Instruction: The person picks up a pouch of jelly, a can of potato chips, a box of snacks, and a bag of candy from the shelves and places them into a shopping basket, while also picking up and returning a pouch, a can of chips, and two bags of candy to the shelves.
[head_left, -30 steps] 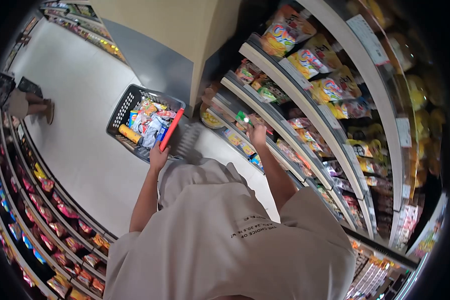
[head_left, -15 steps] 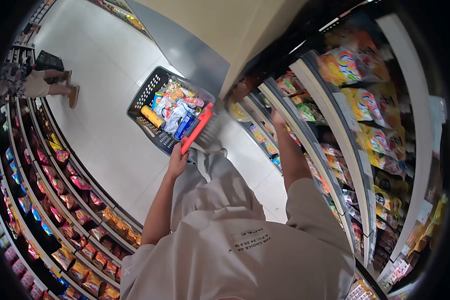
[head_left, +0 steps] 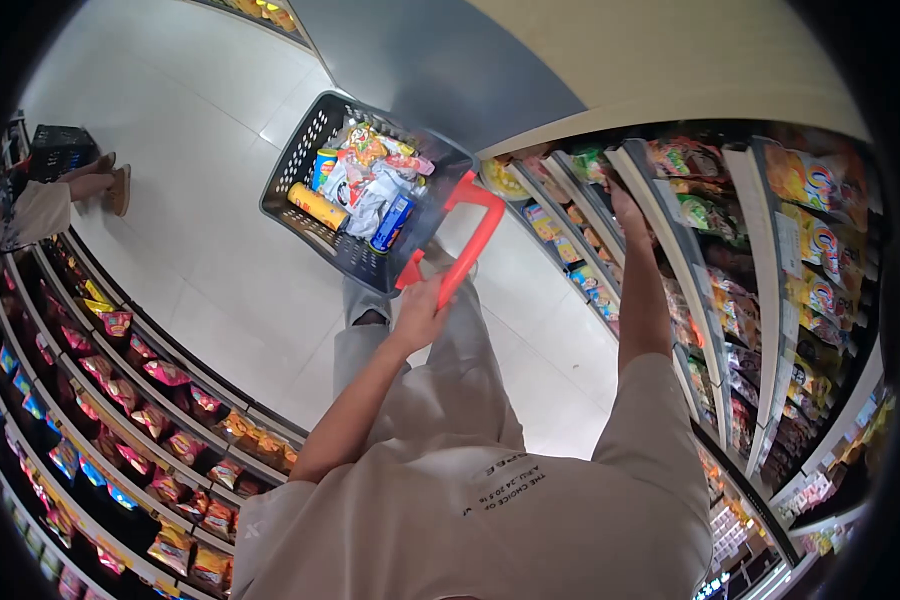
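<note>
My left hand [head_left: 420,318] is closed around the red handle [head_left: 478,238] of a dark shopping basket [head_left: 292,228] with perforated sides. Inside it lie a yellow canister [head_left: 317,206], a blue packet [head_left: 392,222], a blue-and-green canister [head_left: 324,169] and several crinkled snack bags [head_left: 355,190]. My right arm stretches out to the shelves on the right. My right hand [head_left: 626,207] is at a shelf edge near green and red snack bags [head_left: 705,212]; its fingers are in shadow and mostly hidden among the goods.
Curved-looking shelves of bagged snacks [head_left: 165,372] line the left side. Yellow bags [head_left: 820,245] fill the right shelves [head_left: 770,290]. A beige and grey panel [head_left: 470,65] stands ahead, close to the basket. Another person's legs [head_left: 90,190] and a dark basket [head_left: 58,150] are at the upper left.
The basket has swung closer and its red handle shows more fully, my left hand still on it. My view has shifted; my right hand stays at the right shelves.
</note>
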